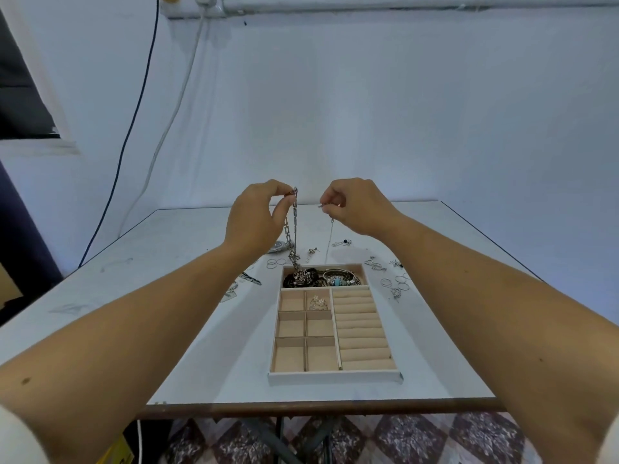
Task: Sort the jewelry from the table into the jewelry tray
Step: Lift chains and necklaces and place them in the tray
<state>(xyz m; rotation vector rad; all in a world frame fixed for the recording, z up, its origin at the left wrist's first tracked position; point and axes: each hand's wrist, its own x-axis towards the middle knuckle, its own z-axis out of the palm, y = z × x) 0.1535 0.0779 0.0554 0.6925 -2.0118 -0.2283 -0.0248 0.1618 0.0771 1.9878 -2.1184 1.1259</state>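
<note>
Mid-step on one necklace: left hand (258, 216) pinching the top of a chunky link chain (295, 236), held high above the far end of the jewelry tray (335, 376), lower end trailing down into the wide far compartment (360, 271) already heaped with bracelets and dark pieces. Right hand (355, 204) pinching a thin strand (331, 241) that hangs toward the counter (187, 256) just beyond the tray's far edge; unclear whether that strand joins the chain or is a separate piece. Probably untangling or straightening before lowering. Next move, as a judgement: separating the two lines without snagging the heap below, then feeding the chain down slowly so it coils inside the compartment, not over its wall. Near end of the tray mostly bare: small square cells empty save one with a small pearl piece (317, 302), ring rolls (363, 329) unfilled. Loose rings (397, 284) and earrings scattered near the counter's far right side, more small pieces (249, 278) left of the tray. Open room along the near edge and both near corners; far edge close behind the hands.
</note>
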